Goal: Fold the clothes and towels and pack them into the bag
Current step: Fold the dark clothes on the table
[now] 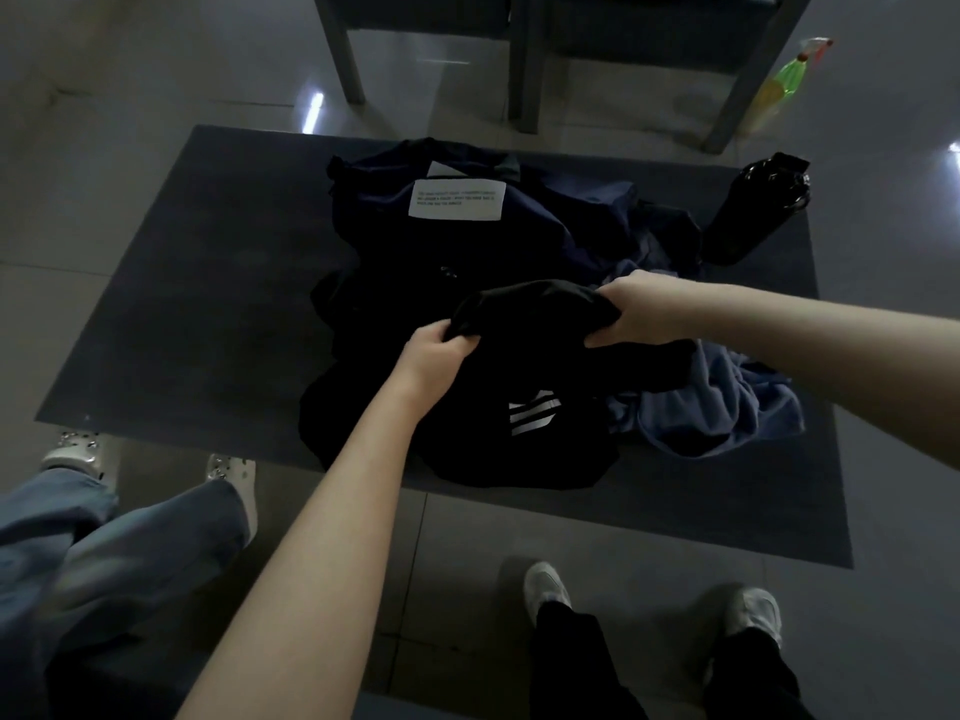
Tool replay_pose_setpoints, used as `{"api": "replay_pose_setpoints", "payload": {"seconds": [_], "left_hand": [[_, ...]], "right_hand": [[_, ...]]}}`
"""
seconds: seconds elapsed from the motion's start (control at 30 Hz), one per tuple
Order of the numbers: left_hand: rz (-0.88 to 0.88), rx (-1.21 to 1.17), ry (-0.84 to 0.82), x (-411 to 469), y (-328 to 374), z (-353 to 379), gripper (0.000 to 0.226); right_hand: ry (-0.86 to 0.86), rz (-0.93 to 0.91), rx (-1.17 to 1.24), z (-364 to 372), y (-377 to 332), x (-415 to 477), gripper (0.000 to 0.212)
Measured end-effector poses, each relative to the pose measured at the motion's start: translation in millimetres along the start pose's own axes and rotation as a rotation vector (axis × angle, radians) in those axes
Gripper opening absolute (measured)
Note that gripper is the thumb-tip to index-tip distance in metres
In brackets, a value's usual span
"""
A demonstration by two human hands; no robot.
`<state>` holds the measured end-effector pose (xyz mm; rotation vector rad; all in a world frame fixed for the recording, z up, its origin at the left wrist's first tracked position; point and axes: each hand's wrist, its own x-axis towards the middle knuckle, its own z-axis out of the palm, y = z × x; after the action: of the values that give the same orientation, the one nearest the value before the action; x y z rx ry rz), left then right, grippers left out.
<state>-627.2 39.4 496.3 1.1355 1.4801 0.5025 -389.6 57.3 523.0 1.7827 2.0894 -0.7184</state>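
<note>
Both hands are out over the table [182, 304], arms nearly straight, meeting at its middle. The left hand [434, 350] comes in from the near edge, palm down, with its fingers curled round the left end of a bunched black garment [530, 309]. The right hand [631, 311] reaches in from the table's right side, thumb under and fingers over, and grips the garment's right end. The bunch is stretched between them, raised a little above the pile.

Under it, toward the table's near edge, lies more black cloth with white stripes [535, 418]. It is too dark to tell whether this is the same piece. A navy piece with a white label [457, 200] lies toward the far edge; whether it is the bag I cannot tell. A crumpled blue cloth [727, 402] spreads toward the right edge, touching the black pile. A black bottle [753, 210] stands at the far right corner.

Beyond the table are chair legs [343, 54] and a green spray bottle [789, 75]. Another person's jeans [130, 543] show at the near left.
</note>
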Motion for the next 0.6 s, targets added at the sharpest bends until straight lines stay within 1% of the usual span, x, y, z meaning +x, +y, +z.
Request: {"api": "replay_pose_setpoints", "payload": {"seconds": [0.07,0.1,0.17,0.2,0.23,0.27,0.3,0.33,0.37,0.4,0.47,0.5,0.57,0.6], "left_hand": [[0.042,-0.059,0.008,-2.0,20.0,-0.9,0.015],[0.06,-0.089,-0.011,-4.2,29.8,-0.5,0.016],[0.092,-0.102,-0.084,-9.4,47.0,2.1,0.018],[0.111,-0.08,-0.115,-11.8,54.4,4.8,0.019],[0.131,-0.052,-0.136,-13.8,60.2,7.8,0.019],[0.147,-0.026,-0.144,-14.8,64.1,10.3,0.019],[0.158,0.006,-0.14,-14.7,66.7,11.8,0.017],[0.169,0.072,-0.115,-13.6,67.9,11.4,0.015],[0.181,0.184,-0.074,-11.8,67.1,9.2,0.012],[0.19,0.323,-0.031,-9.7,64.5,5.6,0.01],[0.171,0.557,0.046,-10.0,58.1,-1.2,0.006],[0.163,0.644,0.086,-10.7,54.0,-3.2,0.012],[0.178,0.769,0.17,-11.2,45.3,-5.9,0.02],[0.176,0.776,0.196,-10.5,40.4,-7.4,0.022]], "right_hand": [[0.03,0.033,-0.062,-3.7,-2.1,-3.5,0.058],[0.048,0.026,-0.055,-5.0,-3.5,-4.7,0.074],[0.102,-0.047,0.087,-9.6,-11.8,-9.3,0.102],[0.137,-0.105,0.229,-12.0,-18.1,-11.4,0.108],[0.171,-0.161,0.378,-13.0,-22.5,-11.5,0.105],[0.196,-0.201,0.492,-13.4,-26.0,-10.8,0.092],[0.213,-0.223,0.521,-14.9,-28.2,-10.7,0.068],[0.223,-0.229,0.475,-17.0,-29.0,-11.7,0.038],[0.237,-0.211,0.395,-19.3,-28.5,-13.5,0.015],[0.258,-0.19,0.327,-21.7,-25.5,-15.3,0.003],[0.282,-0.122,0.261,-27.7,-18.4,-20.0,0.008],[0.291,-0.082,0.223,-30.8,-15.1,-22.9,0.011],[0.314,-0.024,0.098,-34.6,-9.3,-26.4,0.02],[0.321,-0.003,0.057,-35.1,-5.6,-26.6,0.023]]}}
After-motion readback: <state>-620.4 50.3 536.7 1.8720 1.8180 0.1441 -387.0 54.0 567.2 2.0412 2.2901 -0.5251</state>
